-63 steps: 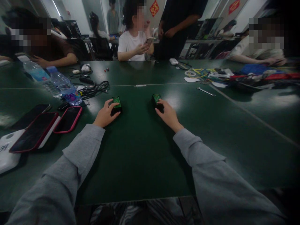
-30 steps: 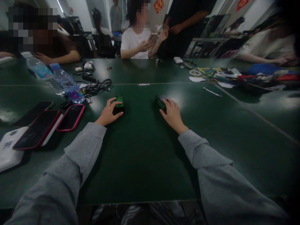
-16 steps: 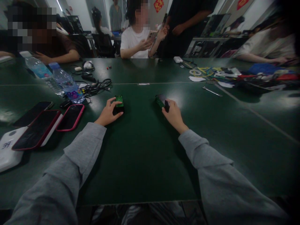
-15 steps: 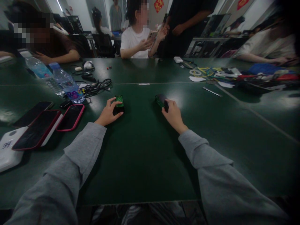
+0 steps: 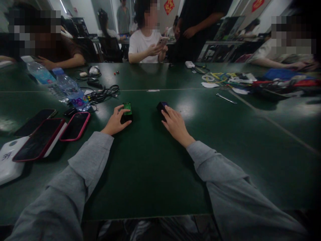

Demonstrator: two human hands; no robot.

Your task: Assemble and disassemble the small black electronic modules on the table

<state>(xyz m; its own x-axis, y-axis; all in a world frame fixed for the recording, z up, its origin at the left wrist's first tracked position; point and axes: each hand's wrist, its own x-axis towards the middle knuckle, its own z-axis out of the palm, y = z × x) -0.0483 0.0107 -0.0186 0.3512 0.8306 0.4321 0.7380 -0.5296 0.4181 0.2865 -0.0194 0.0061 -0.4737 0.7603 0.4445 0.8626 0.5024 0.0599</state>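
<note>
My left hand (image 5: 115,121) curls around a small black box with a green circuit board (image 5: 127,107) showing on its top; thumb and fingers lie at its near and upper sides. Farther right, my right hand (image 5: 175,124) has its fingers over a small dark box-shaped piece (image 5: 160,106), which appears to rest on the table. The fingers cover much of that piece, so its near side is hidden. A gap of green tabletop (image 5: 145,140) separates the two hands.
On the left lie a pink-cased phone (image 5: 75,126), a red-cased phone (image 5: 40,139) and a white device (image 5: 11,164). Water bottles (image 5: 72,89) stand behind them, beside black cables (image 5: 106,93). At right are a wrench (image 5: 226,98) and tangled cables (image 5: 225,78). People sit across the table.
My right hand has moved left and turned the dark piece, so the green board seen on it before no longer shows. My left hand has stayed in place.
</note>
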